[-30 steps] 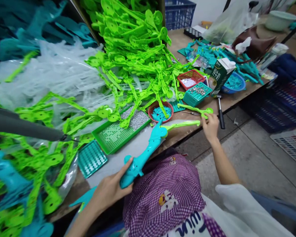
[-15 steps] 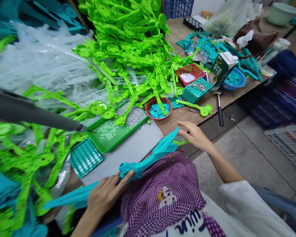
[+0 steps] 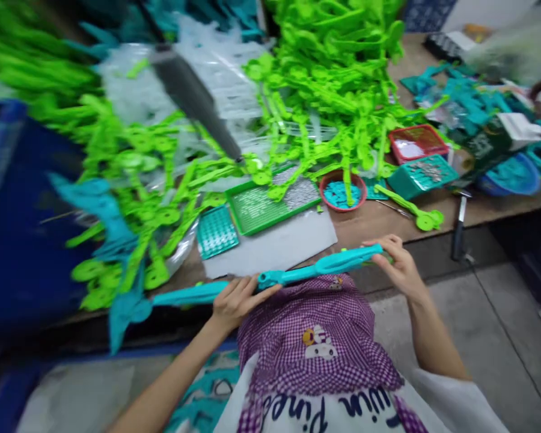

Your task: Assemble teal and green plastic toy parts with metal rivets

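A long turquoise plastic part [image 3: 297, 275] with a hinge-like joint near its middle lies across the front of my checked apron, almost level. My left hand [image 3: 240, 300] is wrapped over it just left of that joint, with the thumb stretched along its near side. At its right end, my right hand [image 3: 397, 264] pinches the tip between thumb and fingers. Beyond the part, a grey sheet [image 3: 279, 243] lies on the bench. On it rests a green tray [image 3: 249, 231] of small metal pieces, beside a teal perforated tray [image 3: 216, 228].
An electric screwdriver [image 3: 193, 99] hangs over heaped green plastic parts [image 3: 333, 72]. A red bowl [image 3: 365, 191] holds turquoise pieces. To the right are a teal basket [image 3: 408, 183], a carton [image 3: 484, 147] and a hammer [image 3: 460, 225]. A blue bin [image 3: 31, 240] stands left.
The view has swung left, showing the blue bin. The turquoise part has turned from a steep slant to nearly level. My right hand's fingers have closed around its tip.
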Demonstrator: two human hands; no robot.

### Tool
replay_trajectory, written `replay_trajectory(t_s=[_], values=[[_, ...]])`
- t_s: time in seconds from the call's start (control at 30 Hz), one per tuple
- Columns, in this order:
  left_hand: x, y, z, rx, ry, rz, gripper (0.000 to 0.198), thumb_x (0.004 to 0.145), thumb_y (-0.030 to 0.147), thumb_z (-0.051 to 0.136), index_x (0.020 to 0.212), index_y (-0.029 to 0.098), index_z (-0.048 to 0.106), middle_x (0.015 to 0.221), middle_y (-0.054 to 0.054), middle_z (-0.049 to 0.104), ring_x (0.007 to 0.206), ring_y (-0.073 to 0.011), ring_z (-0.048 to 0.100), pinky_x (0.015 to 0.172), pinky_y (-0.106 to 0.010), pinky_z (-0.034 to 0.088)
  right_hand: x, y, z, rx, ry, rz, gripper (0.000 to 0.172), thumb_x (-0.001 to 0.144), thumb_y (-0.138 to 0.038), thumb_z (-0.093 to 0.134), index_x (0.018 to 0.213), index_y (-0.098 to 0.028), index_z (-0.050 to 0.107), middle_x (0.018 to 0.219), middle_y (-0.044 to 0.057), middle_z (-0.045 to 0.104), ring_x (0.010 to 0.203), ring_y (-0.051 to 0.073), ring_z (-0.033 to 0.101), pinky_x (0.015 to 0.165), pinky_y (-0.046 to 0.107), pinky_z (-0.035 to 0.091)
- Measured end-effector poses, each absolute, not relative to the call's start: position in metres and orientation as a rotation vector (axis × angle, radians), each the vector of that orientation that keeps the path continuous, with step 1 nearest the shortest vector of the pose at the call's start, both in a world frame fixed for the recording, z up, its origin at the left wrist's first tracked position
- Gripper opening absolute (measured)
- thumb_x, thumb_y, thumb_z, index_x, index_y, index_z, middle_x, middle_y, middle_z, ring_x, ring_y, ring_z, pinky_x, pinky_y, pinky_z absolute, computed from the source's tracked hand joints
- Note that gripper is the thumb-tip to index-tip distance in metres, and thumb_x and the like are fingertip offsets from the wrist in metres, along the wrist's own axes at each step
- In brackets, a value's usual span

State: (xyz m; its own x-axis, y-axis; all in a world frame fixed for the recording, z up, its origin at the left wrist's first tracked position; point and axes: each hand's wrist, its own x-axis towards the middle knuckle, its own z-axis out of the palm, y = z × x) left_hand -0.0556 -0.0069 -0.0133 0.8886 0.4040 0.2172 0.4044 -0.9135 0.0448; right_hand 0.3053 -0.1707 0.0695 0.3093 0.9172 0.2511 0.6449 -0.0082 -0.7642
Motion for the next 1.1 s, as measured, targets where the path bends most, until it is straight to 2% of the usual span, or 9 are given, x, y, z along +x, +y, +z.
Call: replay_trajectory(t_s=[0.13,0.33,0.47,0.63,0.8,0.87,0.93,1.03,1.1], values=[[-0.051,-0.008,-0.018,-3.102,-0.688,-0.32,0.046,0.098,0.019,0.047,0.134,0.045,0.056,0.097,-0.003,0.073,0.086,-0.0132,0.066,0.08,-0.025,0.05,0.312,-0.17,0.069,-1.733,-1.366,0.331,0.037,0.094,-0.053,0.048,0.098,-0.026,0.074,0.091,0.006,0.075,0.085,0.022,0.059,0.082,0.037,0.042],[-0.054,-0.008,-0.021,-3.055,-0.634,-0.311,0.06,0.098,0.017,0.045,0.147,0.05,0.035,0.106,0.0,0.07,0.086,-0.0118,0.064,0.078,-0.024,0.048,0.311,-0.18,0.051,-1.682,-1.365,0.275,0.03,0.092,-0.049,0.054,0.095,-0.027,0.074,0.085,0.005,0.071,0.077,0.021,0.057,0.08,0.038,0.04],[-0.05,-0.007,-0.021,-3.016,-0.604,-0.408,0.062,0.098,0.015,0.042,0.145,0.054,0.036,0.107,0.0,0.069,0.079,-0.0114,0.062,0.076,-0.025,0.047,0.309,-0.169,0.036,-1.759,-1.166,0.344,0.04,0.089,-0.055,0.055,0.108,-0.023,0.07,0.099,0.008,0.072,0.092,0.024,0.062,0.084,0.039,0.043],[-0.038,-0.005,-0.02,-2.931,-0.637,-0.26,0.07,0.095,0.007,0.042,0.149,0.05,0.031,0.113,-0.002,0.068,0.081,-0.0105,0.063,0.078,-0.024,0.047,0.305,-0.141,0.031,-1.747,-0.974,0.317,0.044,0.087,-0.059,0.055,0.098,-0.02,0.072,0.099,0.007,0.071,0.09,0.022,0.062,0.084,0.036,0.044],[-0.057,-0.01,0.002,-2.885,-0.642,-0.531,0.055,0.095,0.019,0.053,0.143,0.045,0.045,0.124,-0.003,0.067,0.107,-0.016,0.065,0.096,-0.032,0.045,0.299,-0.13,0.033,-1.692,-0.836,0.267,0.046,0.083,-0.062,0.059,0.089,-0.018,0.069,0.088,0.005,0.068,0.081,0.019,0.06,0.075,0.032,0.044],[-0.083,-0.01,0.015,-2.721,-0.972,-0.839,0.05,0.093,0.035,0.061,0.141,0.036,0.049,0.126,-0.008,0.066,0.116,-0.0227,0.062,0.105,-0.04,0.041,0.301,-0.13,0.032,-1.684,-0.791,0.251,0.047,0.082,-0.063,0.059,0.089,-0.018,0.069,0.087,0.005,0.067,0.081,0.019,0.059,0.075,0.031,0.043],[-0.113,-0.007,0.026,-2.522,-1.523,-1.069,0.06,0.092,0.043,0.059,0.146,0.022,0.043,0.132,-0.016,0.062,0.124,-0.0285,0.058,0.106,-0.044,0.042,0.306,-0.13,0.03,-1.675,-0.77,0.259,0.048,0.081,-0.064,0.06,0.089,-0.018,0.068,0.087,0.005,0.067,0.081,0.018,0.059,0.076,0.031,0.043],[-0.141,0.002,0.032,-2.633,-2.114,-1.166,0.056,0.096,0.051,0.044,0.139,0.015,0.051,0.118,-0.014,0.069,0.105,-0.0257,0.067,0.093,-0.04,0.052,0.312,-0.13,0.029,-1.675,-0.746,0.277,0.05,0.078,-0.067,0.062,0.087,-0.018,0.068,0.087,0.005,0.068,0.08,0.018,0.059,0.076,0.031,0.044],[-0.141,0.007,0.031,-2.749,-2.196,-1.118,0.053,0.094,0.054,0.046,0.128,0.016,0.061,0.112,-0.011,0.071,0.103,-0.026,0.067,0.09,-0.041,0.054,0.312,-0.129,0.029,-1.676,-0.732,0.282,0.051,0.077,-0.068,0.062,0.087,-0.018,0.068,0.087,0.005,0.068,0.081,0.018,0.06,0.077,0.032,0.045]])
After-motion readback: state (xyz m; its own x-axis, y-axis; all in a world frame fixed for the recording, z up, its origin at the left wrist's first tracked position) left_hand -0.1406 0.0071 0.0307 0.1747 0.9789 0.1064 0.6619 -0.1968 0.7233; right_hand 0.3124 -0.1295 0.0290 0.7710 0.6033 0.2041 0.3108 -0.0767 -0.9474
